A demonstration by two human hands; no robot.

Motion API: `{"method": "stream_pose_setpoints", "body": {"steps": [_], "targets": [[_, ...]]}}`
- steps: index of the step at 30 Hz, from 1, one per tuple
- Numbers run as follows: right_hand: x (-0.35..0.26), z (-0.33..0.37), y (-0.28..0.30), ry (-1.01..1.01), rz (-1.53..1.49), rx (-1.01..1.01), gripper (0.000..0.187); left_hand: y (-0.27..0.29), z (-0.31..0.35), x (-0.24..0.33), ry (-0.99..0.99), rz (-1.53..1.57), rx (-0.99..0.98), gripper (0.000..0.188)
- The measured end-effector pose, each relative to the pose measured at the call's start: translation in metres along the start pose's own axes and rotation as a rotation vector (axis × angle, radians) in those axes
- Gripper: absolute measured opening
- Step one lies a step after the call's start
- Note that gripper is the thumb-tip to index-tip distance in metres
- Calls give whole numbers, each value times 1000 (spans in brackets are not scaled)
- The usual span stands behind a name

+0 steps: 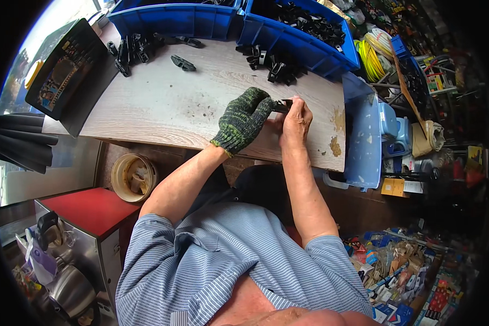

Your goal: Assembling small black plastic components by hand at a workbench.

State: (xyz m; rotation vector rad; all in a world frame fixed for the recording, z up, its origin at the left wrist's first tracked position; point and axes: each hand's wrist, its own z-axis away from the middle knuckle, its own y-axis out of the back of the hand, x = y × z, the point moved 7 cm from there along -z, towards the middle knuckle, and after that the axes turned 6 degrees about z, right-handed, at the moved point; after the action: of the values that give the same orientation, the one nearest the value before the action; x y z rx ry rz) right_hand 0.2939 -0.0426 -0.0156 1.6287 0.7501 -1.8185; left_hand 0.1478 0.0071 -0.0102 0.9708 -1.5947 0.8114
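Note:
My left hand [243, 119], in a dark green knitted glove, is closed round one end of a small black plastic part [281, 106]. My bare right hand [296, 124] pinches the same part from the right, and the fingers of both hands hide most of it. Both hands are held over the near edge of the pale wooden table [146, 103]. Beyond them, a single dark clip-like piece [183, 63] lies by itself. A pile of long black pieces [130, 50] is at the far left, and a heap of black clips [280, 68] sits at the far right.
Two blue bins, one left [174, 23] and one right [296, 48], line the table's far side; black parts fill the right one. A propped-up screen [65, 70] stands at the left. Below are a bucket [116, 175] and, at right, a light-blue container [364, 163].

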Motion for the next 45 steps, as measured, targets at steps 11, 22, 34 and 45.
{"method": "stream_pose_setpoints", "body": {"steps": [11,22,34,45], "targets": [[-1,3,2,21,-3,43,33,-9,9,-1,350,316,69,26],[1,-2,3,115,75,52,33,-15,0,-7,333,269,41,24],[-3,7,8,45,81,38,36,-16,10,1,359,357,105,23],[-10,-4,18,361,225,88,37,-34,6,5,40,-32,168,23]]}}
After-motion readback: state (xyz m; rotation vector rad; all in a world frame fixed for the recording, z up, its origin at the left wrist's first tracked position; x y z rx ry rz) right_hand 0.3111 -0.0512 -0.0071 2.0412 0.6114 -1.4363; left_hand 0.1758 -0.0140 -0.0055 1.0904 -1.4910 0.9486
